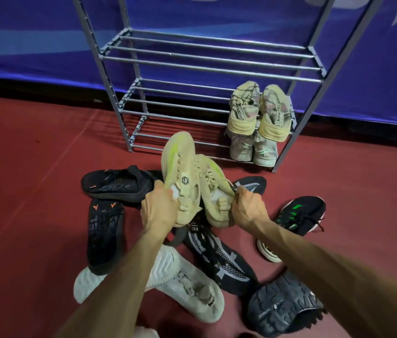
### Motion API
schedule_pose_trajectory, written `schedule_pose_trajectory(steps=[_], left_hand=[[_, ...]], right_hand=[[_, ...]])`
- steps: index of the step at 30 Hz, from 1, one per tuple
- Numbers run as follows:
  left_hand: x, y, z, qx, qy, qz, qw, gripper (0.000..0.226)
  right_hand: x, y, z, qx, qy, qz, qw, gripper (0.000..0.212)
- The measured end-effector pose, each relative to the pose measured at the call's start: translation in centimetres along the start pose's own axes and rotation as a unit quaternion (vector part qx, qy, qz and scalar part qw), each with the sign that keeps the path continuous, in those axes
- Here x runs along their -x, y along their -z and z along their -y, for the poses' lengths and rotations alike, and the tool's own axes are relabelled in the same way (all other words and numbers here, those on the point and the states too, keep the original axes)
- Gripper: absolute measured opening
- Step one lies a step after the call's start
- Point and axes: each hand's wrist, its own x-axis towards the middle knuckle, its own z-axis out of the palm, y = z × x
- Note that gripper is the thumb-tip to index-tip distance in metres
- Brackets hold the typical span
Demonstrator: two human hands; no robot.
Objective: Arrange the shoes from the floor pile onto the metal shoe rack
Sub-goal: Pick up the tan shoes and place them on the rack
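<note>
I hold a pair of beige knit sneakers above the floor pile. My left hand (159, 208) grips the heel opening of the left beige sneaker (180, 164). My right hand (248, 208) grips the heel of the right beige sneaker (213, 189). Both toes point toward the grey metal shoe rack (204, 62) ahead. On the rack's right side a tan pair (258, 111) rests on the middle tier, and a grey pair (253, 148) sits on the bottom tier below it.
Around my arms the red floor (34, 179) holds black sneakers with orange marks (106, 230), a white sneaker (185, 281), a black-and-white knit shoe (219, 257), a black shoe with green stripes (297, 215) and an upturned black sole (283, 306). A blue banner wall (34, 45) stands behind the rack.
</note>
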Motion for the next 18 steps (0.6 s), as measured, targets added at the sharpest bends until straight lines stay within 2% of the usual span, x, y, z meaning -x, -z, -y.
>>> schedule_pose_trajectory(steps=[8,10,14,18], left_hand=[[-9.0,-0.2,-1.8,-0.081,0.0,0.055,0.995,0.006],[-11.0,-0.7,-2.6,-0.081,0.012,0.064,0.995,0.006],[-15.3,-2.2,-3.8,-0.072,0.051,0.076,0.993,0.023],[-19.6,-4.0,-4.8,-0.028,0.063,0.085,0.994,0.02]], right_hand=[[-7.2,-1.7,3.8,-0.056,-0.073,-0.01,0.996,0.03],[-9.1,-1.4,4.2,-0.053,-0.085,-0.011,0.995,0.028],[-12.8,-0.5,3.9,-0.067,-0.076,-0.013,0.995,0.031],[-15.9,-0.8,3.2,-0.092,-0.08,-0.012,0.993,0.029]])
